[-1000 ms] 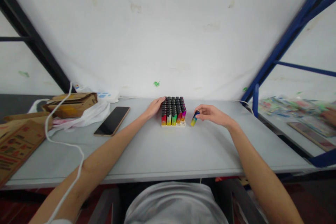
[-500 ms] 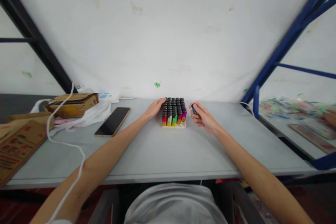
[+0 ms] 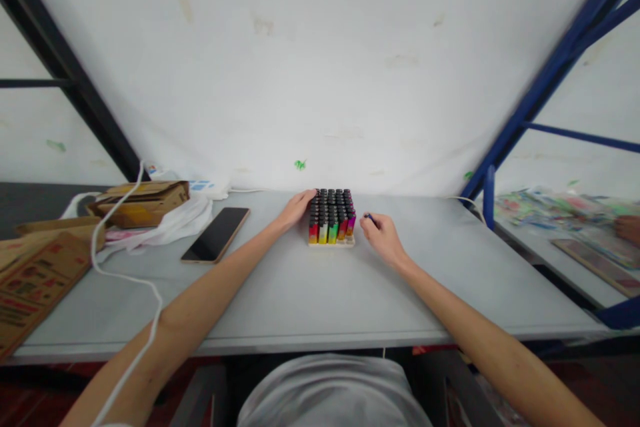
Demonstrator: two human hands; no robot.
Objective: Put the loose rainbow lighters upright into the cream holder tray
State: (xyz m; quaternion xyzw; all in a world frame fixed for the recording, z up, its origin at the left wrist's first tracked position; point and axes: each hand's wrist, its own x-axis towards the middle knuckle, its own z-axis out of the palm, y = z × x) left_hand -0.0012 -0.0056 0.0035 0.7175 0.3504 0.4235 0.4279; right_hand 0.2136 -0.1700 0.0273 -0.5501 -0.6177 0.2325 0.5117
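Note:
Rows of coloured lighters with black tops (image 3: 332, 217) stand upright in a white tray (image 3: 331, 245) on the grey table. My left hand (image 3: 299, 207) rests against the left side of the block of lighters, its fingers touching the back left corner. To the right of the tray, a short distance from it, my right hand (image 3: 381, 235) is closed round a dark blue lighter (image 3: 371, 218), of which only the end shows above the fingers.
A black-screened phone (image 3: 216, 235) lies left of my left forearm. Cardboard boxes (image 3: 145, 205), a white plastic bag (image 3: 183, 219) and a white cable (image 3: 150, 280) are further left. At the far right, another person's hand (image 3: 629, 228) is near small plastic packets (image 3: 565, 207).
My right hand has turned and moved slightly down, so less of the lighter in it shows. My left hand has stayed at the block of lighters.

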